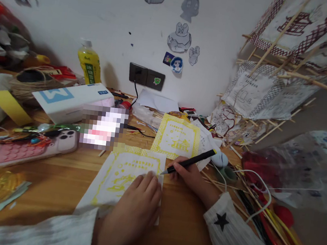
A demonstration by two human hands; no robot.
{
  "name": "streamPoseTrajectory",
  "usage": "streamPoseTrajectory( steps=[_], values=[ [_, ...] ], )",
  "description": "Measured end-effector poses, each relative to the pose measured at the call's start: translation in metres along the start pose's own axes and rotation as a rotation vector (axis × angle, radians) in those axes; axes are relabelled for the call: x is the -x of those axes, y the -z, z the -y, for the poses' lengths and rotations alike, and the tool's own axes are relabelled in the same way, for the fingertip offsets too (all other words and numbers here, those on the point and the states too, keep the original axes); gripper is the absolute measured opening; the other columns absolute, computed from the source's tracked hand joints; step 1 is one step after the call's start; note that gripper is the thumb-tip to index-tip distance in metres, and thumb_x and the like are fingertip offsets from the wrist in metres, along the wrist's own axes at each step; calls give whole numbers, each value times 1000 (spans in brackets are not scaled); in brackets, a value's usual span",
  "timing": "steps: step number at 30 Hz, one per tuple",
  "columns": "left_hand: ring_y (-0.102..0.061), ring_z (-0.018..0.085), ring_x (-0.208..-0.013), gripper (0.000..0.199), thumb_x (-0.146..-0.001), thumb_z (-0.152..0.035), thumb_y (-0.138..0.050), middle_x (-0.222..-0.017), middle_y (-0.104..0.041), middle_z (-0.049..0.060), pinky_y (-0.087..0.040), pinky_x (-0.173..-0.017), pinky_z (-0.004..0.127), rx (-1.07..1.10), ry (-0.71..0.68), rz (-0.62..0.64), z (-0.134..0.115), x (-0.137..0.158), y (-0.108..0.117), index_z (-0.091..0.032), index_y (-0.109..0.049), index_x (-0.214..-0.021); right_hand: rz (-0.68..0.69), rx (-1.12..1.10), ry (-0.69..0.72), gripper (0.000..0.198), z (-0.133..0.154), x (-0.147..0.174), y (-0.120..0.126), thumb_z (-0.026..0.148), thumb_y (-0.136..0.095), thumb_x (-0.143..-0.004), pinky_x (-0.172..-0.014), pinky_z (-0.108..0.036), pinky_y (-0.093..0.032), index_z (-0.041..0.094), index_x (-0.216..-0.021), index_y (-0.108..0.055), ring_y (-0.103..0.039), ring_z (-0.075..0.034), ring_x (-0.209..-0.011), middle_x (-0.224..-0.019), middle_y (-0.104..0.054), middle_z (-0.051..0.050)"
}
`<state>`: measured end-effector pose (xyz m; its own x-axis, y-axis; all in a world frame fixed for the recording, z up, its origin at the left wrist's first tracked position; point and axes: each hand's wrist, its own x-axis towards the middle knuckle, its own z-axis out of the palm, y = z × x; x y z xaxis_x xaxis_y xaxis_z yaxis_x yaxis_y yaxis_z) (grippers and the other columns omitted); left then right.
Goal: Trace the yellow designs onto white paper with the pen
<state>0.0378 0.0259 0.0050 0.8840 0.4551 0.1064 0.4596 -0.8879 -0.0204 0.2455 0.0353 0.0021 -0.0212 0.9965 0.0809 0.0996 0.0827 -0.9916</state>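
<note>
A sheet of white paper with a yellow drawing [110, 169] lies on the wooden table in front of me. My left hand [139, 199] rests on the lower right of this sheet, palm down, with its fingers laid on the paper. In my right hand [185, 173] is a black marker pen with a yellow end [196, 159], held between thumb and fingers. Its grey tip points left at the sheet's right edge; whether it touches the paper I cannot tell. Just behind lies a second sheet with a yellow border and drawing [176, 136].
A pink phone case [67, 142], a white box [64, 104] and a yellow drink bottle [90, 64] stand or lie at left. On the right are a white cable [266, 181], red-handled scissors [278, 244] and stick-framed paper lanterns [259, 90]. A blurred bright screen [103, 129] sits mid-table.
</note>
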Motion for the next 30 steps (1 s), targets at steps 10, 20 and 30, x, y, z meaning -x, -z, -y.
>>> streamPoseTrajectory(
  steps=[10, 20, 30],
  values=[
    [-49, 38, -122, 33, -94, -25, -49, -124, -58, 20, -46, -98, 52, -17, -10, 28, -1, -1, 2, -7, -61, -118, 49, 116, 30, 42, 3, 2, 1, 60, -64, -79, -48, -22, -44, 18, -82, -67, -57, -12, -50, -60, -66, 0],
    [-52, 37, -119, 32, -93, -24, -48, -121, -60, 20, -47, -97, 49, -20, -9, -30, -1, -1, 1, -7, -62, -115, 30, 113, 9, 41, 3, 3, 2, 57, -60, -82, -43, -21, -40, 17, -74, -65, -52, -11, -44, -52, -60, 2],
    [-41, 40, -134, 45, -90, -29, -53, -140, -48, 25, -42, -105, 52, -21, 16, 62, -1, -3, 0, -4, -56, -128, 16, 39, 35, 43, 0, 3, 0, 60, -61, -82, -47, -23, -44, 17, -77, -65, -54, -11, -47, -55, -61, 1]
  ],
)
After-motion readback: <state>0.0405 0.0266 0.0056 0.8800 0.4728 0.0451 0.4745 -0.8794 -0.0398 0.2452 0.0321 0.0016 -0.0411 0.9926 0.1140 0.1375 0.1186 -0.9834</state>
